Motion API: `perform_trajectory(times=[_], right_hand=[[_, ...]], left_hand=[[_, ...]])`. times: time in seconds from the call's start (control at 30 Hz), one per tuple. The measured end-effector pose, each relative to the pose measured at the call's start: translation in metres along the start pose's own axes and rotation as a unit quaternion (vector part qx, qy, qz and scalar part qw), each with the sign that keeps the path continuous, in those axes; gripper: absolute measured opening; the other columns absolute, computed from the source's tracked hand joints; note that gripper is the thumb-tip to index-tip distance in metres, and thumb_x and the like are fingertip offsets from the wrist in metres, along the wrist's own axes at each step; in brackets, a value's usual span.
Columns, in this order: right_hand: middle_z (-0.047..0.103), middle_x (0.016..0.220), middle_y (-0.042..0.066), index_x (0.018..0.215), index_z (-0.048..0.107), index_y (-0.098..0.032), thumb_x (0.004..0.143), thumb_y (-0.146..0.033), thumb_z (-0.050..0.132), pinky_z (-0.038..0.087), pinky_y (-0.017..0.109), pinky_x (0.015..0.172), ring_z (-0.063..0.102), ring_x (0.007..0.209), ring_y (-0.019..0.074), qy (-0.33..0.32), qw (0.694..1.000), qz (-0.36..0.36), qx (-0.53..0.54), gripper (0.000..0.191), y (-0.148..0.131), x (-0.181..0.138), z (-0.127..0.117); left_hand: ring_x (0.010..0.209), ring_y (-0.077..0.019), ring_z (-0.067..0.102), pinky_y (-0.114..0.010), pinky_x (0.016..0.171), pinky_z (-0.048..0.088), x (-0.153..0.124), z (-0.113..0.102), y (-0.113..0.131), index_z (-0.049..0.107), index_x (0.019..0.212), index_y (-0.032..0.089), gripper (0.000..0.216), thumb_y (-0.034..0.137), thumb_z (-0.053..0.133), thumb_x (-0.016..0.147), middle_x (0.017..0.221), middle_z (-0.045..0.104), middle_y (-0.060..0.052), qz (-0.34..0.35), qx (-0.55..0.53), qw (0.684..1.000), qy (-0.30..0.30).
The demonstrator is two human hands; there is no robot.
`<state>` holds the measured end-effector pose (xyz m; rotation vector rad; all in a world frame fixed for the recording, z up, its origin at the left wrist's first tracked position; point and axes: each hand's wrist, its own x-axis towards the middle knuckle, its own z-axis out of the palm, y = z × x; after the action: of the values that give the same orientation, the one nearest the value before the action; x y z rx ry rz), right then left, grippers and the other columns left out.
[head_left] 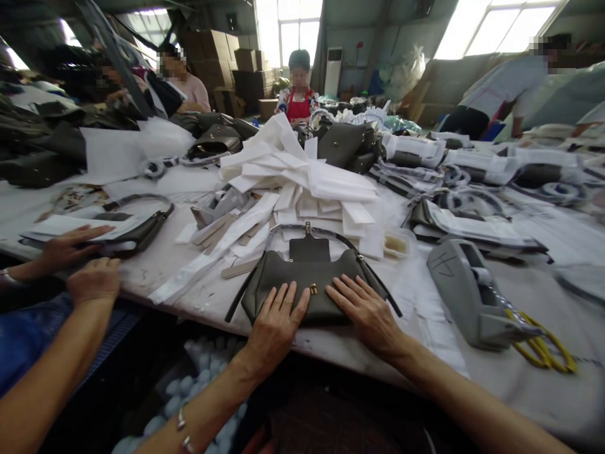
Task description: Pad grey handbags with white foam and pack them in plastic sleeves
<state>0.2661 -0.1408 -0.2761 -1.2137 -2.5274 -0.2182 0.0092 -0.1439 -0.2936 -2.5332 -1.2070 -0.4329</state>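
A dark olive handbag [309, 309] lies at the table's front edge, its flap tab [309, 250] folded back and a gold clasp on its front. My left hand [278, 315] rests flat on the bag's front, left of the clasp, fingers stretched out. To the right of the clasp, my right hand [366, 309] lies flat with its fingers spread. Behind the bag arches its handle [338, 234], which looks wrapped in clear film.
White paper sheets [293, 167] are heaped behind the bag. On the right stand a grey tape dispenser [466, 296] and yellow-handled scissors [543, 353]. At left, a co-worker's hands [94, 277] touch another handbag [146, 233]. More wrapped bags [477, 221] lie right.
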Motion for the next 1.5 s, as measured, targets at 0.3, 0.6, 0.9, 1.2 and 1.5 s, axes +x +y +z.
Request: perform_trajectory(times=[0.3,0.6,0.9,1.2,1.5], right_hand=[[0.073,0.111,0.008,0.129,0.062,-0.022,0.094,-0.026,0.056,0.052,0.039,0.092,0.067,0.101,0.0220,-0.042,0.969,0.135,0.203,0.036,0.007,0.054,-0.020],[0.068,0.079,0.001,0.083,0.075,-0.018,0.083,-0.010,0.063,0.039,0.022,0.056,0.058,0.063,0.0115,-0.233,0.949,-0.120,0.176,0.014,0.013,0.124,-0.026],[0.069,0.089,0.002,0.086,0.071,-0.020,0.086,-0.010,0.064,0.042,0.024,0.062,0.060,0.075,0.0144,-0.225,0.879,-0.401,0.125,0.012,0.023,0.139,-0.030],[0.071,0.108,0.006,0.109,0.068,-0.022,0.095,-0.029,0.057,0.043,0.034,0.098,0.061,0.101,0.0177,-0.152,0.926,-0.326,0.114,0.019,0.008,0.115,-0.045],[0.045,0.152,0.009,0.142,0.052,-0.023,0.095,-0.057,0.049,0.021,0.051,0.120,0.034,0.144,0.0279,-0.189,0.962,0.019,0.196,0.057,0.007,0.061,-0.015]], left_hand=[[0.141,-0.0415,0.036,-0.069,0.108,0.032,0.009,-0.005,0.013,0.024,0.153,0.041,0.077,0.044,0.066,0.088,0.154,0.039,-0.017,0.015,-0.064,0.996,-0.060],[0.138,-0.0447,0.039,-0.072,0.104,0.034,0.009,-0.001,0.010,0.020,0.153,0.042,0.097,0.040,0.080,0.076,0.150,0.045,-0.018,0.024,-0.068,0.995,-0.069],[0.138,-0.0433,0.040,-0.071,0.105,0.035,0.005,0.008,0.006,0.024,0.153,0.042,0.095,0.044,0.079,0.076,0.149,0.047,-0.015,0.031,-0.079,0.995,-0.049],[0.140,-0.0419,0.037,-0.071,0.108,0.030,0.006,0.005,0.007,0.033,0.149,0.043,0.088,0.040,0.081,0.075,0.148,0.047,-0.012,0.019,-0.109,0.992,-0.065],[0.130,-0.0402,0.051,-0.065,0.101,0.043,0.028,-0.028,-0.012,0.049,0.140,0.036,0.070,0.050,0.075,0.077,0.142,0.054,-0.017,0.051,-0.167,0.973,-0.149]])
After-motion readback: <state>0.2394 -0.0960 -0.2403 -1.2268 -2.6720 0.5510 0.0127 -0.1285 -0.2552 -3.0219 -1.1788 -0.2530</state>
